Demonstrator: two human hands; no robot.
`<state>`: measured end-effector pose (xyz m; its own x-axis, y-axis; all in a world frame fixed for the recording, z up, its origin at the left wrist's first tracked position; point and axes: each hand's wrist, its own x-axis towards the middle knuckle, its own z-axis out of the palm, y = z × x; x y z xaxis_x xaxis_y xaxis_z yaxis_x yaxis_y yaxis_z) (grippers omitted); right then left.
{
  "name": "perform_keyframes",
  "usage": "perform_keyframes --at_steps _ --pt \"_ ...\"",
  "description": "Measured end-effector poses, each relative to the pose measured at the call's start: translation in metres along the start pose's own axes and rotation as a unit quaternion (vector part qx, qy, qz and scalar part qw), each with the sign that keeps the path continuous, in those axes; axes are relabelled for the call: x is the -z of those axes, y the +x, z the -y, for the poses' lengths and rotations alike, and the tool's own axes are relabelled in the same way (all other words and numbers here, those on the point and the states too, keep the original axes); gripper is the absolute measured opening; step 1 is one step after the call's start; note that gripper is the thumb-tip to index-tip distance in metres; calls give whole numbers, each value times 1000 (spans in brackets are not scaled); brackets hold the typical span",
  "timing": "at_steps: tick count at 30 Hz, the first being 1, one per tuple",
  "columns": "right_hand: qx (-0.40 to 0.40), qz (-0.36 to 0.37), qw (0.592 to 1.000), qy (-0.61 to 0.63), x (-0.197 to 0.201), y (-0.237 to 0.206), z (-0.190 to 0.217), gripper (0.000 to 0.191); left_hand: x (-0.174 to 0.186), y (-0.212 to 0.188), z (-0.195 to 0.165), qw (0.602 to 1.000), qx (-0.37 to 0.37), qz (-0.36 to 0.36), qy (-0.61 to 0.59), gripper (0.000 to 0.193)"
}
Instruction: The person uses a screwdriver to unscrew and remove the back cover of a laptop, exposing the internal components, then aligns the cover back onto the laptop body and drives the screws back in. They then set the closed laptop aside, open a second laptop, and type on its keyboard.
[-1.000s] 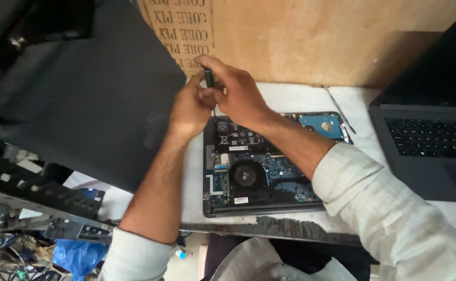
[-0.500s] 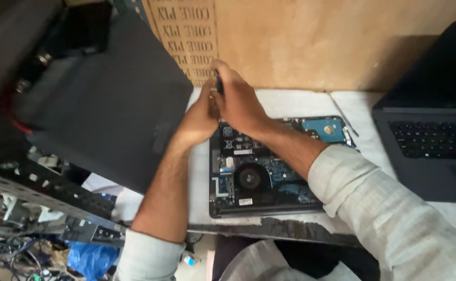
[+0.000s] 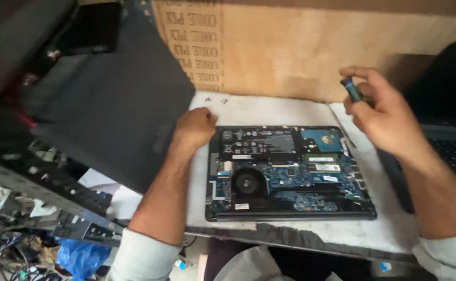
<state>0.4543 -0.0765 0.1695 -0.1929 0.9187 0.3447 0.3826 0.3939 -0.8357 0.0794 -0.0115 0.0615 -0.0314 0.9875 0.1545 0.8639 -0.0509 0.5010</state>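
Head view: one opened laptop [image 3: 290,174] lay bottom-up on the white worktable [image 3: 269,112], its long axis running left to right across the frame. Its shell served as the only container in sight: inside it sat one round cooling fan [image 3: 248,183] at lower left, one black battery pack [image 3: 262,143] along the far edge, one silver-blue hard drive [image 3: 321,139] at the far right corner, and two memory modules [image 3: 324,164] stacked one behind the other near the middle right.

The left hand [image 3: 194,127] was closed in a loose fist, resting on the table just beside the laptop's far left corner and at the edge of the dark removed bottom cover [image 3: 108,114], which tilted up to the left. Whether it gripped that cover could not be told.

The right hand [image 3: 379,106] was raised above the table's right side, fingers pinching one small dark screwdriver [image 3: 351,88], handle end uppermost, axis leaning up-left. A second laptop [image 3: 446,135], dark, stood at the right edge. One cardboard box [image 3: 301,47] backed the table.
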Motion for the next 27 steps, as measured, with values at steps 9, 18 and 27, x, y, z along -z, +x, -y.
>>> perform_keyframes --at_steps 9,18,27 --pt "-111 -8 957 -268 42 -18 -93 22 -14 -7 -23 998 6 60 -7 53" --pt "-116 49 928 -351 22 -19 -122 34 -9 -14 -16 985 -50 142 84 70" --pt "-150 38 947 -283 17 -18 -132 37 -7 -15 -18 996 -3 85 -4 54"
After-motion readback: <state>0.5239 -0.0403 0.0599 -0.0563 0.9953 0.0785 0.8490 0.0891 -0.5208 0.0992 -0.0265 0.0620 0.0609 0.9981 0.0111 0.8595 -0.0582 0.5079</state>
